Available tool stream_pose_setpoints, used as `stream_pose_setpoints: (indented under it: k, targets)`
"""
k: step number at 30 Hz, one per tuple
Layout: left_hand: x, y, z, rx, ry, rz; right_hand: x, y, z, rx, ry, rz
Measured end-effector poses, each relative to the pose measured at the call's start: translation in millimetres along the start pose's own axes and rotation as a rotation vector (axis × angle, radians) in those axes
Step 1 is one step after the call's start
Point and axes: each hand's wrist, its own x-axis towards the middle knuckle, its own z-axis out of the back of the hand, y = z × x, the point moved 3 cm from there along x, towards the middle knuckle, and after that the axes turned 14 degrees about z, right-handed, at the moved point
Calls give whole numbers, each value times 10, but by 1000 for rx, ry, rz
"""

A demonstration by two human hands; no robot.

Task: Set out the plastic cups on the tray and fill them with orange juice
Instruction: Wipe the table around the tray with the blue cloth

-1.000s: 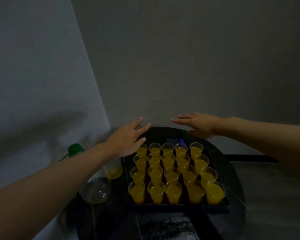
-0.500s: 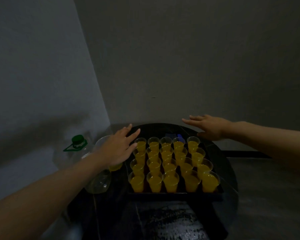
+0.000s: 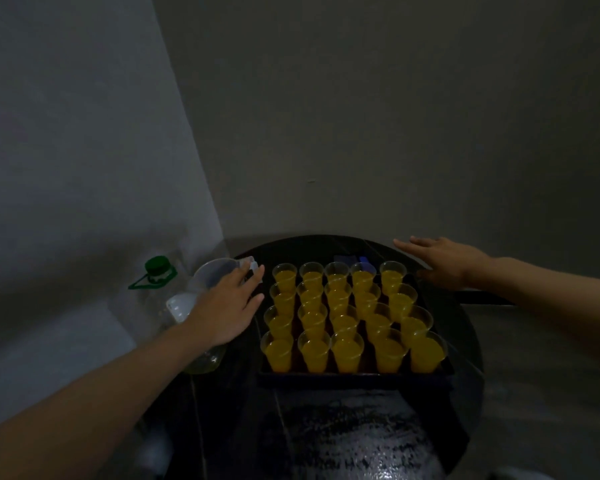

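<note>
On tray [image 3: 354, 378], cups [image 3: 347, 353] orange-filled; left hand [image 3: 226, 308], right hand [image 3: 442, 259]: grip spread flat, empty.

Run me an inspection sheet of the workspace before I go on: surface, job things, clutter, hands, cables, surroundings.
Surface: round dark table, glossy near the front.
Job's things: black tray holds twenty cups, four rows of five, all with orange juice; clear jug left of the tray.
Clutter: green-capped bottle left of the jug; small blue thing behind the far row.
Hands: left hand, flat, over the jug, contact unclear; right hand open beyond the tray's far right corner, holding nothing.
Cables: nothing seen.
Surroundings: bare grey walls meet in a corner behind the table.
</note>
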Motion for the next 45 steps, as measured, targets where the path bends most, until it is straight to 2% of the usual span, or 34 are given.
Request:
stream_pose_setpoints:
  k: [6, 22, 25, 29, 37, 41, 45]
  targets:
    - [5, 55, -201, 65, 9, 7, 88, -163, -249, 38, 18, -36]
    - [127, 169, -680, -95, 167, 207, 298, -328, -740, 118, 10, -145]
    - [184, 186, -753, -199, 133, 239, 332, -367, -838, 165, -24, -190]
    - [237, 202, -865, -455, 103, 344, 380, -475, -1006, 265, -91, -279]
    - [365, 343, -1225, -922, 253, 711, 465, -762, -1397, 541, -174, -484]
    - [438, 406, -1438, -1015, 326, 835, 493, -819, -1667, 707, -89, -601]
    - [533, 515, -1564, -1064, 343, 902, 556, -841, -1877, 854, -25, -595]
